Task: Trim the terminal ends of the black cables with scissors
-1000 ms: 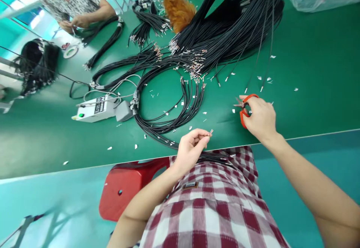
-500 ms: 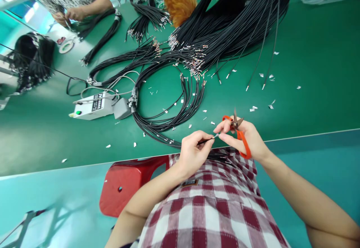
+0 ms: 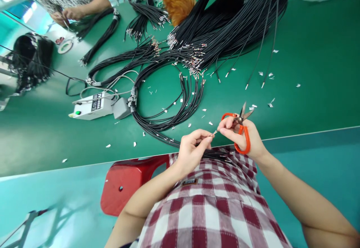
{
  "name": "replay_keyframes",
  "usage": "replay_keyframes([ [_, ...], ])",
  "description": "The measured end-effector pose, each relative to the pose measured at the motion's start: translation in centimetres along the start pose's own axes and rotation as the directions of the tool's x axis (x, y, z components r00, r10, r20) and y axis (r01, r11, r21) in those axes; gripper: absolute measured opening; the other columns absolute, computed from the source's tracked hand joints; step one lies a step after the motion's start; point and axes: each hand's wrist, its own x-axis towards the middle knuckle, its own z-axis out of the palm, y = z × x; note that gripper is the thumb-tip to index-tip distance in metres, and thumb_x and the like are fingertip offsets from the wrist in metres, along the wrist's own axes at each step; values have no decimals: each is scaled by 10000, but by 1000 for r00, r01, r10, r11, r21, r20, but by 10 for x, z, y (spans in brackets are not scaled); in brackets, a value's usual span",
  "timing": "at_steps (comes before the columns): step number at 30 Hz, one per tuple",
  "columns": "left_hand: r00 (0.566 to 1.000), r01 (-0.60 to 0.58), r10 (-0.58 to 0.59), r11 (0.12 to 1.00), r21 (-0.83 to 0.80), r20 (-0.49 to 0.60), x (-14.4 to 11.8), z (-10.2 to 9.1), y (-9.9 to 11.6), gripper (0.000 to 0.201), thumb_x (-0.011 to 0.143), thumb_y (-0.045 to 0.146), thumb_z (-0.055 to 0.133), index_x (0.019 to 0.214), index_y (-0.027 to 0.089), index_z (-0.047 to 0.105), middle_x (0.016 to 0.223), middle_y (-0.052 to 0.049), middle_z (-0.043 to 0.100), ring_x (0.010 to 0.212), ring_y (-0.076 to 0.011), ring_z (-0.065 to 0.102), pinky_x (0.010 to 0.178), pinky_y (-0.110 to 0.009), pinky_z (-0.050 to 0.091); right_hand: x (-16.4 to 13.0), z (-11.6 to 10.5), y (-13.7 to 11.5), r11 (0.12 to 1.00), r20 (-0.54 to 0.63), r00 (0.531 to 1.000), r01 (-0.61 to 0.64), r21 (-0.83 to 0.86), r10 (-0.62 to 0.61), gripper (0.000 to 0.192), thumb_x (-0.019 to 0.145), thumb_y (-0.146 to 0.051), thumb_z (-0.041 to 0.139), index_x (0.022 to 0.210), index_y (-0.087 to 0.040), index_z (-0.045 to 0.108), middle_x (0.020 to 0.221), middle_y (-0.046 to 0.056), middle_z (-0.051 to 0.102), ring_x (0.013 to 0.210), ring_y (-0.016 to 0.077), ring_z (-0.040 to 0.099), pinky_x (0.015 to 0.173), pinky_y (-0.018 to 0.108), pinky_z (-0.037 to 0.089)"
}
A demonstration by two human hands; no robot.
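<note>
My left hand (image 3: pixel 191 150) pinches a thin black cable near its end, above the table's front edge. The stripped wire tip (image 3: pixel 215 132) sticks out to the right of those fingers. Close beside it, the thumb and fingertips of my right hand (image 3: pixel 251 137) come together near the tip; whether they touch it I cannot tell. Orange-handled scissors (image 3: pixel 246 140) hang on my right hand, their blades spread and pointing away from me. More black cables (image 3: pixel 157 132) run from a tied loop on the table to my lap, where several loose ends lie.
A large heap of black cables (image 3: pixel 233 34) fills the back middle, beside an orange-brown feather duster (image 3: pixel 177 2). A white box (image 3: pixel 94 107) with a green button stands left. White scraps litter the green table (image 3: pixel 317 60). A co-worker's hands (image 3: pixel 71 13) work at far left. A red stool (image 3: pixel 120 188) is below.
My right fingers have drawn back slightly from the cable, and the scissors have turned a little in the hand. The wire tip now looks bare and copper-coloured. My left fingers have shifted toward the tip.
</note>
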Motion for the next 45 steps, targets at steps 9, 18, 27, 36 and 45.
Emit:
replay_keyframes([
  [9, 998, 64, -64, 995, -81, 1, -1, 0, -4, 252, 877, 394, 692, 850, 150, 633, 632, 11, 607, 489, -59, 473, 487, -194, 387, -4, 15, 0, 999, -32, 999, -15, 37, 17, 346, 728, -352, 841, 748, -224, 519, 789, -4, 648, 742, 156, 644, 768, 327, 531],
  [18, 999, 54, -54, 993, -109, 5, -2, -1, -9, 204, 908, 361, 660, 898, 160, 625, 664, 12, 605, 516, -61, 474, 499, -188, 381, -3, 22, 3, 996, -93, 995, -39, 76, 46, 367, 719, -375, 835, 754, -225, 501, 750, -22, 620, 697, 138, 601, 756, 325, 516],
  [27, 988, -154, 153, 982, 113, 18, -3, -3, -12, 321, 1000, 312, 492, 1282, 231, 619, 705, 7, 535, 601, -112, 453, 560, -243, 395, -10, 36, 15, 1000, -146, 989, 3, -5, -3, 351, 805, -421, 751, 760, -236, 457, 795, -8, 587, 746, 147, 591, 782, 324, 521],
  [36, 1000, 11, -14, 993, -115, -27, 1, -2, -5, 287, 955, 378, 584, 1154, 172, 576, 648, 41, 528, 523, -72, 427, 468, -182, 324, -15, 31, 16, 959, -116, 972, 177, -221, -206, 232, 893, -364, 680, 820, -242, 497, 868, 11, 632, 807, 168, 615, 793, 320, 487],
  [45, 999, 50, -47, 947, -318, 19, 5, -16, 2, 374, 906, 419, 664, 1157, 152, 589, 601, 41, 539, 440, -50, 344, 409, -188, 232, -9, 2, 17, 350, 179, 938, 281, -894, -295, 438, 886, -609, 610, 742, -196, 602, 694, 43, 662, 615, 171, 558, 619, 327, 336],
])
